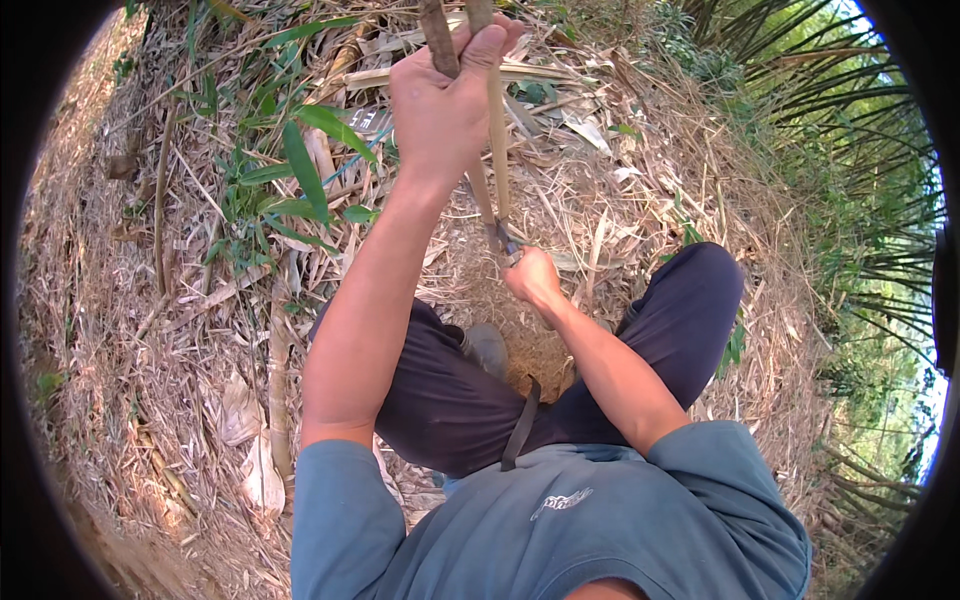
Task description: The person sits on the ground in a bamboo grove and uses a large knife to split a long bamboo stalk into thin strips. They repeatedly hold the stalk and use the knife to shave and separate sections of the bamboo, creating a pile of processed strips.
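Note:
My left hand point(445, 110) is raised at the far side, its fingers wrapped round two thin woody stalks. One is a rough brown stalk point(438, 40); the other is a paler, smoother stalk point(498, 150). Both run down and come together low between my knees. There, my right hand point(535, 278) is closed round a hand tool point(510, 243) whose dark metal end lies against the foot of the stalks. Most of the tool is hidden by my fist, so its exact kind cannot be made out.
I am squatting, with bent knees in dark trousers point(690, 300) on either side. Dry leaf litter point(200, 330) covers the ground. Green leafy shoots point(300, 170) grow left of my left forearm. A shoe point(487, 350) shows beneath me. Dense greenery point(850, 220) rises at the right.

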Demonstrator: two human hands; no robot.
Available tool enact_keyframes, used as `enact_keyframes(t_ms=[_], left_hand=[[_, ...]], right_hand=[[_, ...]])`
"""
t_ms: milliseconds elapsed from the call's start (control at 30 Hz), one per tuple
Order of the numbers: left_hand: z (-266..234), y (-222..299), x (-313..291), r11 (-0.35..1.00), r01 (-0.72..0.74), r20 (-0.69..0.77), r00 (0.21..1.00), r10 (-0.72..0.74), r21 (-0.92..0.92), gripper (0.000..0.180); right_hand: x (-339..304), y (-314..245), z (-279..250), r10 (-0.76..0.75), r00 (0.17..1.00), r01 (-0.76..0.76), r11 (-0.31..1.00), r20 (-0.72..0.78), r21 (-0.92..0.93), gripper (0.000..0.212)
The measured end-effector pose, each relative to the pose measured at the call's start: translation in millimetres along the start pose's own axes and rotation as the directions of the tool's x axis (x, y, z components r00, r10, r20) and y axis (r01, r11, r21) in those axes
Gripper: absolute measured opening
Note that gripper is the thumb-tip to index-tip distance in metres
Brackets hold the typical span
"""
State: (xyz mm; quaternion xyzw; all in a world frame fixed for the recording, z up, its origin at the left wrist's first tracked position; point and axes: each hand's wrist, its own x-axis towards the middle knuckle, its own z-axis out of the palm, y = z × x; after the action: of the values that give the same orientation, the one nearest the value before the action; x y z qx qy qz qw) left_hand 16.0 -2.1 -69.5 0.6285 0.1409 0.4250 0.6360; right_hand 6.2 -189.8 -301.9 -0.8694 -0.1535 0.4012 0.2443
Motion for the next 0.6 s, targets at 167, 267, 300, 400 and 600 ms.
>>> enact_keyframes(t_ms=[167,267,300,400,600], left_hand=[[17,6,-11,0.998,0.004,0.002,1.0,-0.005,0.065,0.027],[20,4,-8,1.0,0.003,-0.006,1.0,-0.003,0.004,0.028],[21,4,-8,1.0,0.013,-0.018,1.0,-0.013,-0.001,0.027],[24,8,-9,1.0,0.025,-0.034,0.999,-0.025,0.002,0.026],[38,11,-22,0.998,-0.037,-0.061,0.997,0.04,0.044,0.026]], right_hand=[[-4,5,1,0.014,0.999,-0.014,1.0,-0.046,-0.013,0.039],[14,22,2,-0.037,0.999,0.037,0.999,0.014,0.001,0.04],[16,22,-4,-0.031,0.995,0.029,0.999,0.092,0.022,0.041],[24,20,-22,-0.014,0.95,0.008,1.0,0.311,0.018,0.043],[-4,12,-1,0.053,0.999,-0.053,0.999,0.009,0.001,0.042]])
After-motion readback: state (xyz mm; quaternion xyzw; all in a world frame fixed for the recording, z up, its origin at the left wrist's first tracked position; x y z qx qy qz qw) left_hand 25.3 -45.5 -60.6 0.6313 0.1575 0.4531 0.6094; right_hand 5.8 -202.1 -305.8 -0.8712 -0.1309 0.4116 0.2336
